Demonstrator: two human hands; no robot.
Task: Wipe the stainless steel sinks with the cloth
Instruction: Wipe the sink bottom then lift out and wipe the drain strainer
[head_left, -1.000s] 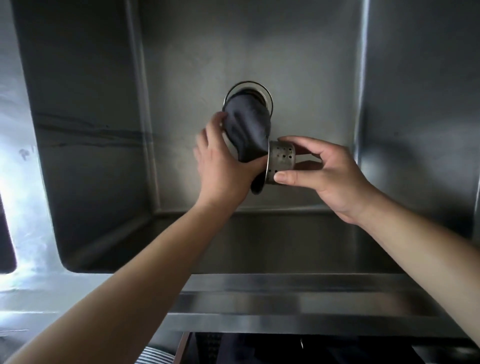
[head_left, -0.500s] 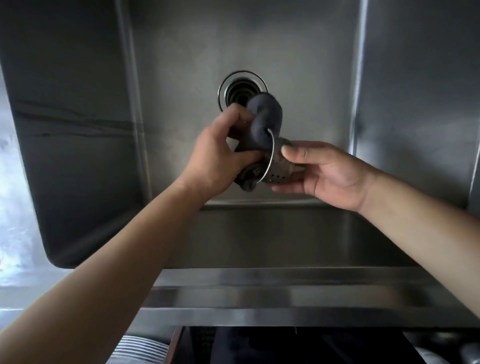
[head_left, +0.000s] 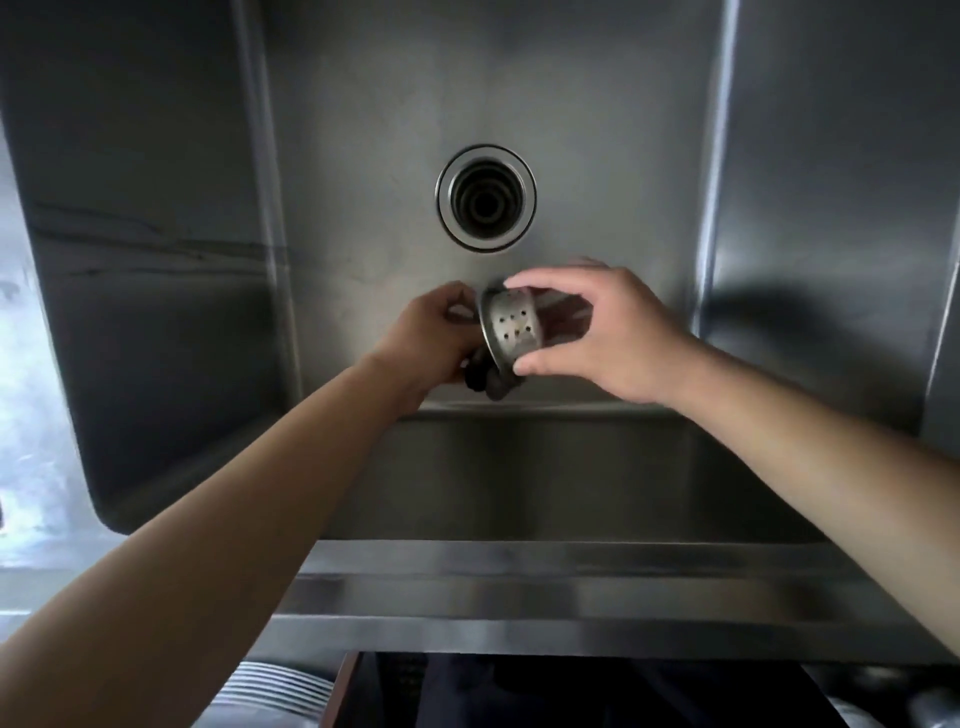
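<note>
A deep stainless steel sink (head_left: 363, 130) fills the view, with an uncovered round drain hole (head_left: 486, 198) in its floor. My right hand (head_left: 597, 338) holds a perforated metal strainer basket (head_left: 511, 327) on its side above the sink floor, just nearer than the drain. My left hand (head_left: 426, 343) presses against the strainer's rim from the left, shut on a dark grey cloth (head_left: 491, 382). Only a bunched end of the cloth shows below the hand.
The sink's front rim (head_left: 545, 587) runs across below my arms. A bright wet counter (head_left: 31, 415) lies to the left. Stacked white plates (head_left: 280, 691) and a dark open space (head_left: 571, 691) sit under the rim.
Both hands drew back toward me, leaving the drain uncovered. The cloth, earlier bulging above the strainer, is now tucked in my left hand. The strainer's perforated side now faces up.
</note>
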